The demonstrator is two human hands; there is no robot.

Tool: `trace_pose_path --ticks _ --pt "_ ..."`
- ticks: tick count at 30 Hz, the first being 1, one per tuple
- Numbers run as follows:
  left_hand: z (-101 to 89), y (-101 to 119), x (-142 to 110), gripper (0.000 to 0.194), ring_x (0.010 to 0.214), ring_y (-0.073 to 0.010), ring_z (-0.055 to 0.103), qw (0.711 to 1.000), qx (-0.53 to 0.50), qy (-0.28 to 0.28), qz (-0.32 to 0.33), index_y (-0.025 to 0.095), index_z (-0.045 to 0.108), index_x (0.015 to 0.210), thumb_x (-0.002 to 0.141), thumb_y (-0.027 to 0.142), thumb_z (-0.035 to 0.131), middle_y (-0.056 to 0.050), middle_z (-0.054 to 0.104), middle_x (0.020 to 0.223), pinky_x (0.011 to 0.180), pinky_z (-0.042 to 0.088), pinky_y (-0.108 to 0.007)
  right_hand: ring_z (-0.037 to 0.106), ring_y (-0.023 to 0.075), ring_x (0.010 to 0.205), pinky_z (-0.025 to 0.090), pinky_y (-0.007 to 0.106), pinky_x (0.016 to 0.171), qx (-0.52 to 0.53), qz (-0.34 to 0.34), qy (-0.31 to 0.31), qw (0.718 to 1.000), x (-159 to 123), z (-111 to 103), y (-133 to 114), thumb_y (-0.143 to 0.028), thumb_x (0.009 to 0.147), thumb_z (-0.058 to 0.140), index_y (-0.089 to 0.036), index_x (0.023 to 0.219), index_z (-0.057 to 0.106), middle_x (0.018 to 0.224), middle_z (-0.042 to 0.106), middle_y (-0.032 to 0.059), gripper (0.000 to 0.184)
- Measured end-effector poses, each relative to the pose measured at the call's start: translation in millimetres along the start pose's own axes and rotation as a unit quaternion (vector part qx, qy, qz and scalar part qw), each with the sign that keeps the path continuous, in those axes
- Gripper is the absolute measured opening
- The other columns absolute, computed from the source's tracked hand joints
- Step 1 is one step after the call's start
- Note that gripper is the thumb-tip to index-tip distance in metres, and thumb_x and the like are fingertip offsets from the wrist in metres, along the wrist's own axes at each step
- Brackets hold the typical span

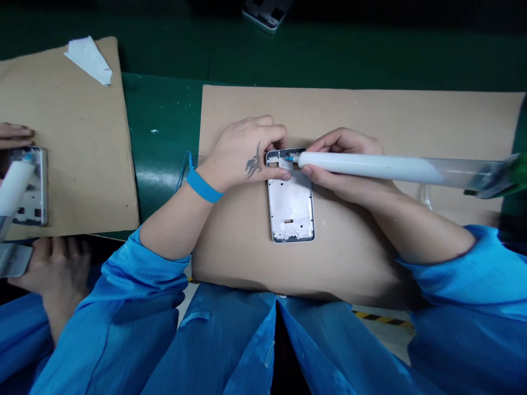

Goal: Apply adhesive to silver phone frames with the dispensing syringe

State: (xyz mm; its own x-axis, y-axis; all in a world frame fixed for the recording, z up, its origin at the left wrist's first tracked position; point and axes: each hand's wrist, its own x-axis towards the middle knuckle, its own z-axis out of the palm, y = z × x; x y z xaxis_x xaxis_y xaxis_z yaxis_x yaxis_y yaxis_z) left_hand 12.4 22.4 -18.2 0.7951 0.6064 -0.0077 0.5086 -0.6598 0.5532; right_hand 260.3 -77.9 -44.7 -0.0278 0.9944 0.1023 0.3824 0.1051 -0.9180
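A phone frame point(290, 203) with a pale inner plate and dark end strips lies on the cardboard sheet point(255, 263) before me. My left hand point(255, 148) grips its upper left corner, thumb over the plate and fingers curled past the far edge. A long white glue syringe point(354, 164) rests nearly level in my right hand point(346, 159), held near its front between thumb and fingers. Its blue needle tip point(289, 158) is at the frame's upper end; whether it touches cannot be made out. A blue band circles my left wrist.
To the left, a co-worker's hands point(57, 269) are by another phone frame point(35, 192) and a white syringe point(16, 186) on a second cardboard sheet point(90, 175). White paper point(88, 59) lies there. Another frame point(267, 13) sits on the green surface at the back.
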Motion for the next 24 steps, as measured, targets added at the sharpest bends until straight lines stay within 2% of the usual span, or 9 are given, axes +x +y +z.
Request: trace_pose_path --ticks 7,16,24 --pt "1.7 -2.4 -0.3 0.051 0.1 -0.0345 0.073 1.0 -0.013 0.006 0.002 0.027 0.076 0.106 0.08 0.069 0.09 -0.009 0.074 0.108 0.083 0.049 -0.047 0.073 0.0238 0.076 0.061 0.037 0.064 -0.002 0.004 -0.01 1.0 0.5 -2.7 -0.2 -0.058 0.085 0.1 -0.029 0.102 0.08 0.094 0.08 0.0048 0.039" --pt "3.2 -5.2 -0.6 0.055 0.098 -0.033 0.072 0.999 -0.035 0.015 0.008 0.027 0.077 0.106 0.083 0.077 0.085 -0.01 0.074 0.108 0.082 0.05 -0.048 0.073 0.0248 0.078 0.061 0.04 0.066 -0.004 0.016 -0.003 1.0 -0.1 -3.2 -0.9 -0.058 0.085 0.1 -0.029 0.102 0.08 0.094 0.079 0.0047 0.04" --pt "2.8 -6.9 -0.3 0.055 0.097 -0.0311 0.069 0.999 -0.036 0.007 0.011 0.028 0.077 0.108 0.084 0.077 0.085 -0.01 0.075 0.111 0.083 0.051 -0.05 0.077 0.0289 0.083 0.064 0.044 0.067 -0.01 0.016 0.004 1.0 -1.5 -5.0 -0.8 -0.061 0.085 0.1 -0.035 0.1 0.079 0.094 0.081 0.0039 0.036"
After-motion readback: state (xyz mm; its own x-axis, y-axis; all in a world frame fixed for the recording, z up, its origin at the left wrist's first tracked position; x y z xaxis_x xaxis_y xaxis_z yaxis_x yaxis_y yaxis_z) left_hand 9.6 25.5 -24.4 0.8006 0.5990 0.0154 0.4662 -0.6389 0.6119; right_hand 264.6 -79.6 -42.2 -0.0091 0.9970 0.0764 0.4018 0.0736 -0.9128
